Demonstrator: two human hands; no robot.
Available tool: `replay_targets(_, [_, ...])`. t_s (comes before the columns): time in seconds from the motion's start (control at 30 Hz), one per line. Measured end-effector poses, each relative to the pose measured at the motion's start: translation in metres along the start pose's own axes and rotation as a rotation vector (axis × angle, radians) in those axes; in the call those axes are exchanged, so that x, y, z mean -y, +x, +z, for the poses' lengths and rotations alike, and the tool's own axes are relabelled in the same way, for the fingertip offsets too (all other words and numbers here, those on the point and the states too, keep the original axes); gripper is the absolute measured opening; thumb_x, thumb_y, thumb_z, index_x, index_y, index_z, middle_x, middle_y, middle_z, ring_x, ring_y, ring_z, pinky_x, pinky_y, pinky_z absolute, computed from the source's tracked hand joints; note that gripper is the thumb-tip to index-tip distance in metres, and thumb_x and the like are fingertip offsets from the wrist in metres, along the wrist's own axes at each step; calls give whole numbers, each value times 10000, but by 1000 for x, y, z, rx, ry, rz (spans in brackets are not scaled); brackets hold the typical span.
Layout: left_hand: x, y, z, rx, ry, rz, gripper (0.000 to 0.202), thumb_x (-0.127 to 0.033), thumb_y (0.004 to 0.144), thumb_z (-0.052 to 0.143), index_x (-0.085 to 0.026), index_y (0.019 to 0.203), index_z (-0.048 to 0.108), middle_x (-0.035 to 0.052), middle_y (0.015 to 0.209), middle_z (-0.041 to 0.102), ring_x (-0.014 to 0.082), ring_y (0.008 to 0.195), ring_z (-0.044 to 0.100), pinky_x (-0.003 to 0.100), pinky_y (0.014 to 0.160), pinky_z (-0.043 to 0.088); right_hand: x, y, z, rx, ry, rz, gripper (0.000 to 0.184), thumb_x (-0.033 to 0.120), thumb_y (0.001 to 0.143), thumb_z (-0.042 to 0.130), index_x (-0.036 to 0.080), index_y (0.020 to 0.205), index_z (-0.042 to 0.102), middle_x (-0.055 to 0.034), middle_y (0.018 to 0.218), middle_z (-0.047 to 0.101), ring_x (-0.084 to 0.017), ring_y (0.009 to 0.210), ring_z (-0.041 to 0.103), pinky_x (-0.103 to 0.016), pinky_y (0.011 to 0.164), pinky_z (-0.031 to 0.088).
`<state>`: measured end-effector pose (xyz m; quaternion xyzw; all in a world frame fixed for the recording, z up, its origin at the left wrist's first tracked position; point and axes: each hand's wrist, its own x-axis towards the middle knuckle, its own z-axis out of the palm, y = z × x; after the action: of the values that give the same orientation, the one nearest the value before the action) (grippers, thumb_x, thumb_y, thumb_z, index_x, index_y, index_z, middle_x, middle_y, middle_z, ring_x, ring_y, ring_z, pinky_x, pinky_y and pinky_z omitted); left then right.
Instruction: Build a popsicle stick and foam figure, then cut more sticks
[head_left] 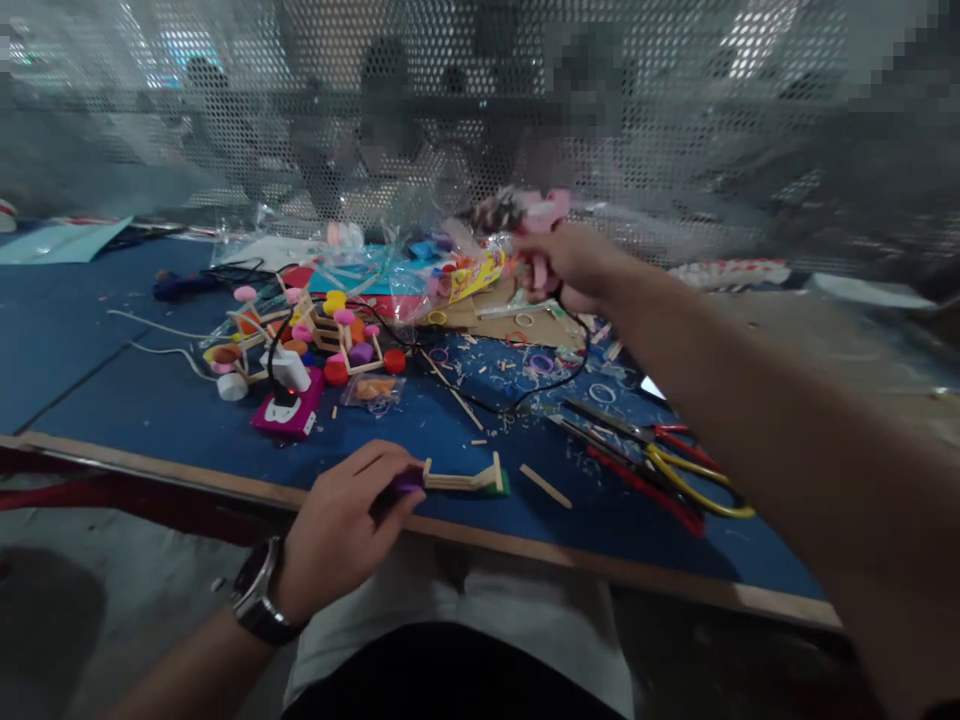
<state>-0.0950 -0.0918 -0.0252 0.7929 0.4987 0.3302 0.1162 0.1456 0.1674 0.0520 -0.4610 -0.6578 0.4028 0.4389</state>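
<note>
My left hand (352, 525), a watch on its wrist, is closed on the purple end of a small craft-stick model (454, 482) at the table's front edge. Its far end bears a green piece with a short stick standing up. Raised over the back of the table, my right hand (574, 265) is wrapped round a pink hot glue gun (541, 215), whose nozzle end points left and is blurred. A black cord (559, 383) hangs from it to the table. A loose craft stick (545, 486) lies right of the model.
Scissors (667, 460) with yellow and red handles lie at right. A magenta power block (289, 410) with a white plug stands at left, in front of stick models with coloured wheels (330, 330). Plastic bags, cardboard and scraps cover the back, before a perforated metal screen (450, 100).
</note>
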Motion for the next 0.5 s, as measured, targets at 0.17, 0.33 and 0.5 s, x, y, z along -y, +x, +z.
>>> replay_targets(0.17, [6, 11, 4, -15, -62, 10, 156, -194, 968, 641, -225, 1120, 662, 41, 1081, 731, 173, 990, 712, 286, 873, 582, -18, 9, 18, 186, -73, 268, 170, 312, 970, 693, 154, 956, 633, 4, 742, 626, -114, 609, 590, -257, 558, 551])
replay_targets(0.33, [11, 12, 10, -35, -83, 39, 165, -197, 973, 644, -240, 1132, 652, 33, 1089, 727, 163, 993, 710, 275, 863, 582, -29, 0, 20, 173, -127, 257, 340, 234, 848, 811, 243, 790, 476, 49, 590, 507, -117, 502, 522, -281, 504, 537])
replay_targets(0.5, [12, 12, 15, -61, -44, 61, 154, -195, 988, 622, -230, 1137, 643, 36, 1073, 730, 161, 977, 712, 269, 858, 578, -34, -10, 16, 128, -278, 181, 401, 196, 680, 895, 230, 822, 522, 28, 641, 549, -157, 544, 580, -306, 505, 506])
